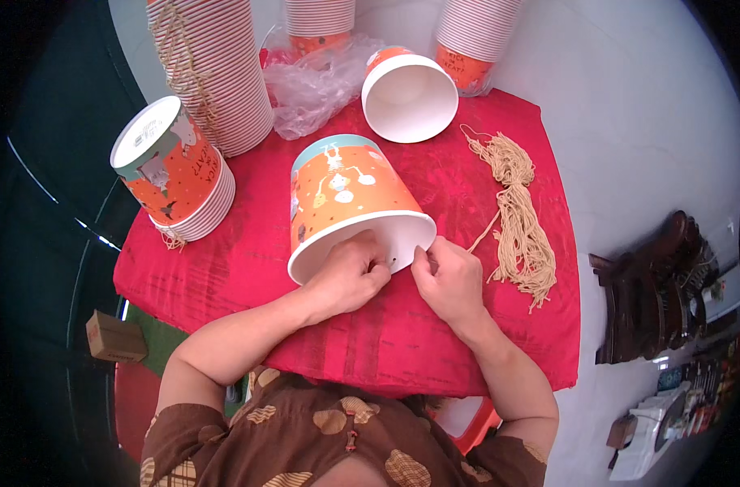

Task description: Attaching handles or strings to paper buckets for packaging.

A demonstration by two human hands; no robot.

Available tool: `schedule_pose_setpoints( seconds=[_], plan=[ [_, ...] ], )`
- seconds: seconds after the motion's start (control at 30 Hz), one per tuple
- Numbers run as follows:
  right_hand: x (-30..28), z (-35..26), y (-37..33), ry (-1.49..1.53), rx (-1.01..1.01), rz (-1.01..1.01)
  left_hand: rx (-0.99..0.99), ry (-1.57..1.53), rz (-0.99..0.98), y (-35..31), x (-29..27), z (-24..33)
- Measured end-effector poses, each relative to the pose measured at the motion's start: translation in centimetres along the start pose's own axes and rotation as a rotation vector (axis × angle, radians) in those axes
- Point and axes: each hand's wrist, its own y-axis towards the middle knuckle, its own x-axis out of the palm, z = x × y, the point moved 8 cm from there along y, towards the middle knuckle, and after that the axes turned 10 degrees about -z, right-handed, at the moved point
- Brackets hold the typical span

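A paper bucket, orange with a pale green base band and a skeleton print, lies on its side with its white mouth facing me. My left hand reaches into the mouth with its fingers curled; what they grip inside is hidden. At the right of the rim, my right hand is closed in a pinch beside a small dark hole in the white inner wall. A strand of tan cord runs from behind this hand to a tied bundle of cord on the right of the table.
A red cloth covers the table. Tall stacks of buckets stand at the back, beside a crumpled clear plastic bag. One bucket lies tipped near them. At the left is a short upside-down stack.
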Motion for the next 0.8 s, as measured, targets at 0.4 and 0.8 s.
schedule_pose_setpoints(
  seconds=[0.4, 0.8],
  plan=[
    [1.6, 0.1, -0.4, -0.049, 0.086, -0.164, -0.186, -0.492, -0.119, 0.2, 1.1, -1.5],
    [3.2, -5.8, -2.8, 0.15, -0.369, -0.425, -0.19, -0.5, -0.1, 0.2, 1.7, -3.1]
  ],
)
